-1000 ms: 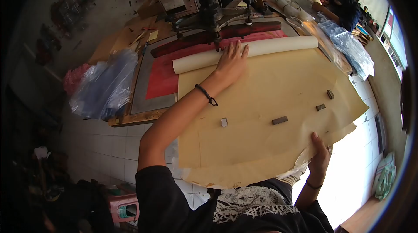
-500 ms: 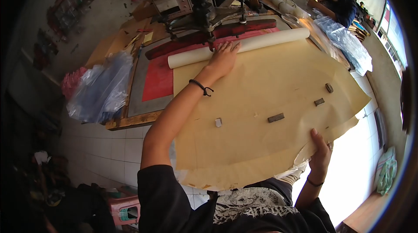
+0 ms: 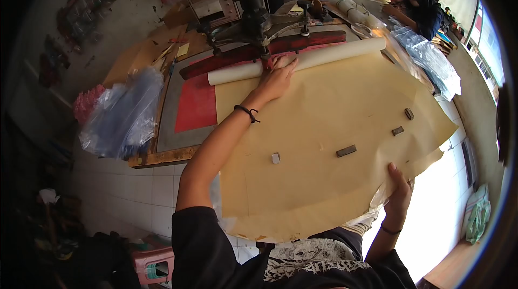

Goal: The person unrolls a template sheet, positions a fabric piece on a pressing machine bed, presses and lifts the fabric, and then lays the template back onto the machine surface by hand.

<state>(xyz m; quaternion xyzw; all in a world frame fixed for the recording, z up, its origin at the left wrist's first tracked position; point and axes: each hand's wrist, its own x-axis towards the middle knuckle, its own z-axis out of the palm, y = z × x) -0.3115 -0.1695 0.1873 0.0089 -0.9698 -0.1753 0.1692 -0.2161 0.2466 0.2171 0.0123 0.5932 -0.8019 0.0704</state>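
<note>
A large tan paper sheet (image 3: 302, 111) spreads before me, its far end rolled into a pale tube (image 3: 340, 57). My left hand (image 3: 276, 78) is on that roll, its fingers bent over it and partly hidden at the tips. My right hand (image 3: 399, 192) grips the sheet's near right edge, thumb on top and fingers underneath. Several small dark bars (image 3: 346, 151) and a paler piece (image 3: 275, 158) lie on the sheet. Just beyond my left hand is the long red bar (image 3: 307, 41) of a clamp-like machine (image 3: 259, 24).
A red sheet (image 3: 197, 105) lies on the table at left. Clear plastic bags (image 3: 127, 111) hang over the left edge, with more plastic (image 3: 426, 54) at right. Another person (image 3: 418, 5) sits at the far right. A pink stool (image 3: 154, 262) stands at lower left.
My left hand's fingers have gone from lying flat on the roll to bending over it. The view has shifted slightly. My right hand keeps its grip on the sheet.
</note>
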